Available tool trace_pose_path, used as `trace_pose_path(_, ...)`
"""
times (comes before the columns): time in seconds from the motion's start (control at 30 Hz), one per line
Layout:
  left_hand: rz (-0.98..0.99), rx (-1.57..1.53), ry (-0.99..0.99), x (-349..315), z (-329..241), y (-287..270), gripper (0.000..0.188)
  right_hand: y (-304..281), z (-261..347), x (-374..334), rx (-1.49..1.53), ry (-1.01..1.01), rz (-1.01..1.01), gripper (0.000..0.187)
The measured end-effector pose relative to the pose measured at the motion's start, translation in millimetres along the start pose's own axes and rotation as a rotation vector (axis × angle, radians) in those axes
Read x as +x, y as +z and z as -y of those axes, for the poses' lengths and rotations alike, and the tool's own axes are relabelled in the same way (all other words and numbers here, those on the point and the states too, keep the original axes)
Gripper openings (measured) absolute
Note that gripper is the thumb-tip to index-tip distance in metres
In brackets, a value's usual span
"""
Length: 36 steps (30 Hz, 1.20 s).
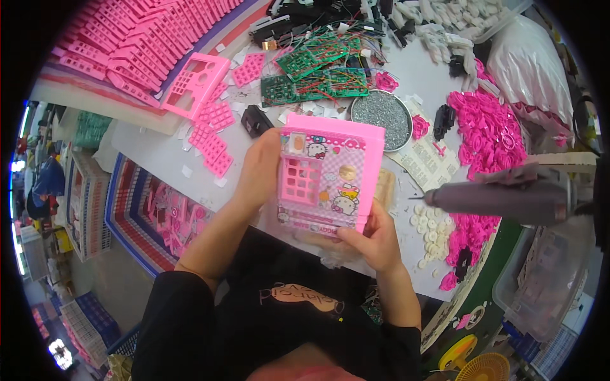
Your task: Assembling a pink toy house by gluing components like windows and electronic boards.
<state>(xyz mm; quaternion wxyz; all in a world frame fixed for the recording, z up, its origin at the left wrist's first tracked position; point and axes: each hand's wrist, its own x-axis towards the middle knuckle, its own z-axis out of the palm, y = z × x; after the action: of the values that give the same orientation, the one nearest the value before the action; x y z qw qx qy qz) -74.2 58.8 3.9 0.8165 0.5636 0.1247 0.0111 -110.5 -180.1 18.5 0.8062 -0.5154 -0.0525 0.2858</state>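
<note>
A pink plastic toy safe panel (pixel 330 174) is held up between my two hands over the table's front edge. Its face carries a cartoon sticker and a grid of square holes on the left. My left hand (pixel 262 162) grips its left side, the fingertips hidden behind it. Round the lower right corner my right hand (pixel 376 240) is closed, with the thumb on the front face. Just beyond my left hand lies a black plastic part (pixel 256 120). A round dish of small metal screws (pixel 382 118) stands behind the panel's upper right corner.
Pink panels (pixel 140 47) are stacked at the back left, near pink keypads (pixel 213 136). Green circuit boards (pixel 314 79) with wires lie at the back. At right, an electric screwdriver (pixel 502 198) hangs above pink parts (pixel 486 130) and white discs (pixel 432 235). A basket (pixel 130 209) stands left.
</note>
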Motion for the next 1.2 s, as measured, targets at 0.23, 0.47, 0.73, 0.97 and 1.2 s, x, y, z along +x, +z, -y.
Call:
trace_pose_path(0.23, -0.084, 0.26, 0.131, 1, 12, -2, 0.042, 19, -10, -10, -0.332, -0.112, -0.007, 0.053)
trace_pose_path(0.47, 0.011, 0.095, 0.078, 9, 11, 4, 0.037, 5, -5, -10, -0.009, -0.02, -0.125, 0.06)
trace_pose_path(0.73, -0.021, 0.439, 0.285, -30, 22, 5, 0.041, 4, -17, -14, -0.019, -0.164, -0.084, 0.059)
trace_pose_path(0.97, 0.098, 0.374, 0.141, -16, -6, 17, 0.023, -8, -13, -19, -0.053, -0.077, -0.147, 0.061)
trace_pose_path(1.2, 0.527, 0.259, 0.393, 11, -44, 13, 0.022, -49, 24, -1, -0.504, -0.165, -0.049, 0.045)
